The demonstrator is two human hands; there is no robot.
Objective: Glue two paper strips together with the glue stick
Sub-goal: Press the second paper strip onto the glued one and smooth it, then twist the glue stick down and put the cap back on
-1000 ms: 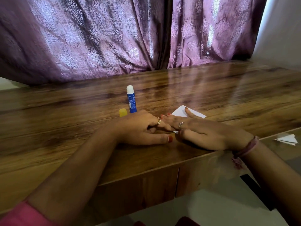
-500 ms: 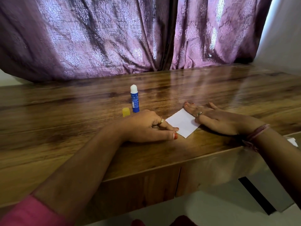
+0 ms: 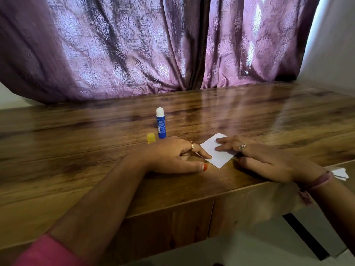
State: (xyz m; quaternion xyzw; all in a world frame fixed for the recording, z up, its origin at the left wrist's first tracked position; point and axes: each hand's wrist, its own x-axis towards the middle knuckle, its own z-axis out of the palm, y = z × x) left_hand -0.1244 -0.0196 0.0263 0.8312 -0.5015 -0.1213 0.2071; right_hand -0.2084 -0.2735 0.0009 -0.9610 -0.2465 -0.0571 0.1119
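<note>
View: head camera, one frame inspected.
Table: one wooden table (image 3: 76, 150), glossy top, front edge nearest the camera.
Paper: one white paper piece (image 3: 216, 150) visible, lying flat near the front edge, right of centre; whether it is two strips layered cannot be told.
Left hand: one left hand (image 3: 172, 156), palm down on the table, forefinger tip pressing the paper's left edge, other fingers loosely curled, grasping nothing; one ring.
Right hand: one right hand (image 3: 269, 160), flat and spread, fingers (image 3: 224, 144) pressing on the paper's right part, grasping nothing; one ring, one wristband.
Glue stick: one blue glue stick (image 3: 161, 123), upright, uncapped, white tip showing, just beyond the left hand, untouched.
Cap: one yellow cap (image 3: 151, 138), just left of the glue stick, beside the left hand.
Other paper: white scraps (image 3: 340, 173) at far right, below table level; count unclear.
Backdrop: purple patterned curtains (image 3: 134, 45) behind the table.
</note>
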